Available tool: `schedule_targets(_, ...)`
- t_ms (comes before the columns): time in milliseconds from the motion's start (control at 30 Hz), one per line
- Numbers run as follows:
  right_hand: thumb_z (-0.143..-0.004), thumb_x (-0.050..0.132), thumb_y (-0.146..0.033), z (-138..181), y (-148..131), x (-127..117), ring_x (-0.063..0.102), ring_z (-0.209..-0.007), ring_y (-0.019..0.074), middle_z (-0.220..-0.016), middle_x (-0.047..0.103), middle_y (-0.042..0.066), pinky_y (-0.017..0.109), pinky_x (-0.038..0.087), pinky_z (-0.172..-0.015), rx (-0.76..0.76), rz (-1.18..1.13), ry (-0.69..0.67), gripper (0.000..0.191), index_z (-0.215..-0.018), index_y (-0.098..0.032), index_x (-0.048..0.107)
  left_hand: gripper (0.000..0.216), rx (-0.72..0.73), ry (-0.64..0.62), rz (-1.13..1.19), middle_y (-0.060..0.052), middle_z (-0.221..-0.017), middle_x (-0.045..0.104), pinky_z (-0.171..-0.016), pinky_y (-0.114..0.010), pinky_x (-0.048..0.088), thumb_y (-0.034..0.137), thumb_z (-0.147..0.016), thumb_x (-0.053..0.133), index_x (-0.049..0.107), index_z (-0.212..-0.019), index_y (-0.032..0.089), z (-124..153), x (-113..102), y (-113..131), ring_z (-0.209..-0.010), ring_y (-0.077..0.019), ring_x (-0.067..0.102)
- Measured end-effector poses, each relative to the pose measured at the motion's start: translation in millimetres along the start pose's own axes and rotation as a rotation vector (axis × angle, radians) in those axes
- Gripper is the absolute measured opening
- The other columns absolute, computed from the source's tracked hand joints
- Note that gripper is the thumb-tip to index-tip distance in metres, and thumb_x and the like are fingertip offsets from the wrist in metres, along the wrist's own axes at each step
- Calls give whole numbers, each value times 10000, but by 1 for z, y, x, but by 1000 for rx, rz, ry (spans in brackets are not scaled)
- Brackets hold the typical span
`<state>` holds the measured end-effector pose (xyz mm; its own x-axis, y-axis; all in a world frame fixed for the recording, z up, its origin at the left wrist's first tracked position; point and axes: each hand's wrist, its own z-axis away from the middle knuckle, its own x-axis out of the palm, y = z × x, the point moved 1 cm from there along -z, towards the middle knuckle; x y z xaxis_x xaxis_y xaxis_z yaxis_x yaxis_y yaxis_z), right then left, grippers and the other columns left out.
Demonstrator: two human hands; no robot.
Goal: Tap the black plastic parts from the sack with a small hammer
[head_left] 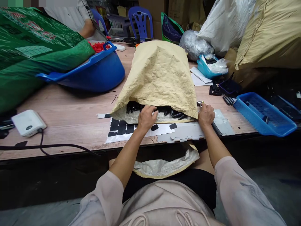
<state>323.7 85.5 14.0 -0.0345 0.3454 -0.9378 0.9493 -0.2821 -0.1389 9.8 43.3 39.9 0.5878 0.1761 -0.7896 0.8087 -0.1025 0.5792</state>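
Observation:
A tan paper-faced sack (162, 72) lies on the table with its mouth toward me. Inside the mouth are several slim black plastic pieces (176, 114). My left hand (147, 118) is at the opening, over the woven inner face, with fingers bent in among the pieces; whatever the fingertips hold is hidden. To the right of the sack, my right hand (206, 115) is closed around what looks like a hammer (216, 128). Its metal head shows above the hand, its black handle below. Under the sack's front edge lies a white sheet with black stickers (122, 127).
At left stand a blue basin (94, 73) with red pieces, a green sack (35, 53) and a white box with a cable (28, 123). A blue basket (265, 114) overhangs the front edge at right. An open sack (162, 168) lies on my lap. Another person's arm (87, 29) is behind.

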Motion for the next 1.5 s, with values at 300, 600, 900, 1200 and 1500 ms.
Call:
schedule_targets(300,-1035,393,-207,1,-1,0,541,-1064,297,-1174,619,179,360,415,-802,2,13,-6,411,-1334,-183,674,123,-101,-20,-272,-125,-1128,698,-916,-426,519,326,-919,717,756,-961,217,-23,13,-7,-1186,-343,600)
schedule_targets(600,-1045,365,-230,1,-1,-1,537,-1073,303,-1176,627,185,373,400,-801,11,-20,-7,425,-1325,-180,681,126,-5,-54,-180,-65,-982,712,-840,-375,498,348,-898,759,722,-908,227,29,-6,-7,-1019,-279,628)
schedule_targets(900,-977,490,-193,-4,2,-7,548,-1049,258,-1155,623,128,364,454,-851,70,-120,-62,428,-1352,-252,690,128,231,-129,54,-47,-971,703,-899,-393,476,285,-883,779,727,-978,216,48,33,-9,-970,-251,618)
schedule_targets(1200,-953,512,-265,38,-5,-66,639,-932,224,-1095,696,118,376,535,-855,87,-645,215,450,-1365,-161,660,116,165,-128,165,-24,-928,707,-918,-394,474,271,-844,809,758,-943,235,46,33,-12,-983,-247,617)
schedule_targets(1500,-1008,506,-269,135,-81,-72,708,-1050,237,-1117,764,98,381,574,-965,-475,-851,-141,345,-1258,-230,741,126,143,-158,173,-27,-936,702,-939,-390,470,299,-856,806,785,-970,251,46,32,-11,-996,-247,609)
